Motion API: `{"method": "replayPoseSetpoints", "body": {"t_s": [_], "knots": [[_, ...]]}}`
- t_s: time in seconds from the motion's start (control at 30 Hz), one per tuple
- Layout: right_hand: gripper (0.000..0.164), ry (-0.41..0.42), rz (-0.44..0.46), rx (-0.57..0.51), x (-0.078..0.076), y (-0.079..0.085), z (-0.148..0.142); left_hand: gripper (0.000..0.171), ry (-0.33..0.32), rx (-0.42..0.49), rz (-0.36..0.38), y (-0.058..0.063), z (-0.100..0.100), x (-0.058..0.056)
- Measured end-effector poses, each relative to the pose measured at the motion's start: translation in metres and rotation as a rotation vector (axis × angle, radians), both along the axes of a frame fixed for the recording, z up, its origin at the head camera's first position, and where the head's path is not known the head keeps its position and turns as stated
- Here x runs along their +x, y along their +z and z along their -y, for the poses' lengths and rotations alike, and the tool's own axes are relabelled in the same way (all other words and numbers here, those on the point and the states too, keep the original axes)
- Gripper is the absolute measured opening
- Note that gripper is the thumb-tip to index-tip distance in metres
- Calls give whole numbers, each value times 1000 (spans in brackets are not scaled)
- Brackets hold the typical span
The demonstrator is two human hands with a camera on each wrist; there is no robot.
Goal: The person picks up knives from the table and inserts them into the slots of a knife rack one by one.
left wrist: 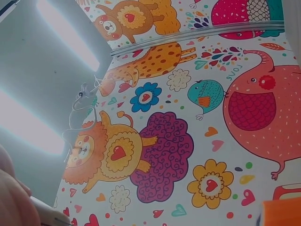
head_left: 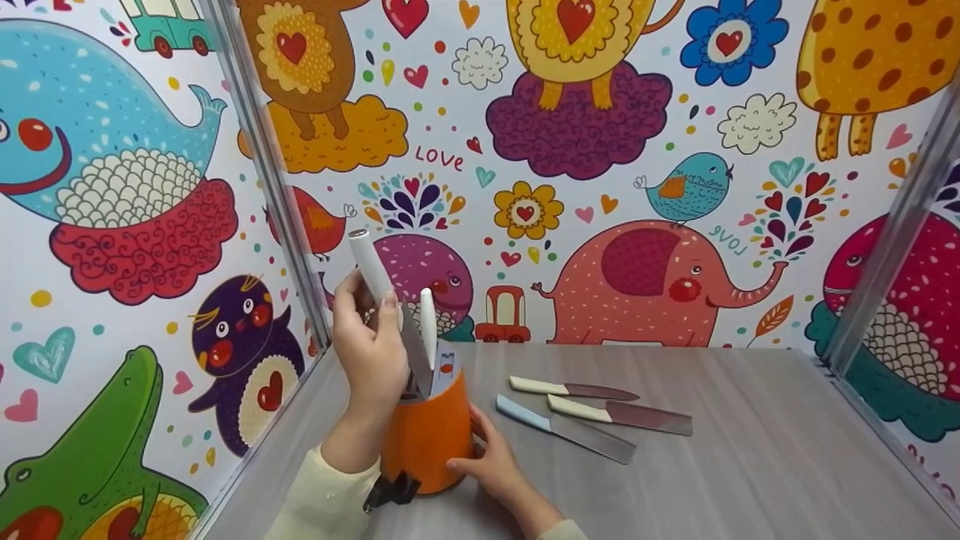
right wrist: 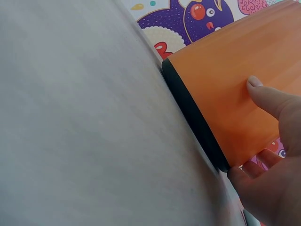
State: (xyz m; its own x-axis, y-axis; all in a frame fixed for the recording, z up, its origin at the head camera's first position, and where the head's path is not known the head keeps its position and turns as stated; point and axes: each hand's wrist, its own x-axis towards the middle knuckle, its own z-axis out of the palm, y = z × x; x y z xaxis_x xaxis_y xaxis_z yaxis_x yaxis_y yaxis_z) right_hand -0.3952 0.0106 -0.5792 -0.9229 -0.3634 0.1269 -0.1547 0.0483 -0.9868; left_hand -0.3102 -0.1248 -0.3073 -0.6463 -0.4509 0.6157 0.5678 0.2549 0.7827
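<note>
An orange knife block (head_left: 427, 442) with a black base (right wrist: 194, 115) stands upright on the table. My left hand (head_left: 371, 360) grips a knife by its white handle (head_left: 370, 262) above the block, blade pointing down at the opening. Beside that blade, another white handle (head_left: 428, 319) sticks up from the block. My right hand (head_left: 491, 457) holds the block low on its right side, thumb across the front and fingers round behind. In the left wrist view only part of the left hand (left wrist: 16, 200) shows at the lower corner.
Right of the block lie three knives: a cream-handled pointed one (head_left: 574, 388), a cream-handled broad one (head_left: 622, 414) and a blue-handled one (head_left: 566, 429). Cartoon-printed walls enclose the grey table (head_left: 720, 480), with metal strips (head_left: 274, 180) at the corners.
</note>
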Motion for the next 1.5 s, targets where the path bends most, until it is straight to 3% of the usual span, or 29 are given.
{"method": "replayPoseSetpoints", "body": {"t_s": [0.8, 0.97, 1.1, 1.5], "knots": [[104, 22, -22, -37, -4, -4, 0, 46, 16, 35, 8, -13, 0, -11], [101, 16, -28, -43, -2, -4, 0, 47, -24, -4, 37, -15, 0, -14], [100, 7, -19, -34, -2, -3, 0, 47, -59, -18, 79, -22, -1, -19], [102, -1, -24, -25, -1, -2, 1, 47, -26, -45, 190, -52, -3, -24]]}}
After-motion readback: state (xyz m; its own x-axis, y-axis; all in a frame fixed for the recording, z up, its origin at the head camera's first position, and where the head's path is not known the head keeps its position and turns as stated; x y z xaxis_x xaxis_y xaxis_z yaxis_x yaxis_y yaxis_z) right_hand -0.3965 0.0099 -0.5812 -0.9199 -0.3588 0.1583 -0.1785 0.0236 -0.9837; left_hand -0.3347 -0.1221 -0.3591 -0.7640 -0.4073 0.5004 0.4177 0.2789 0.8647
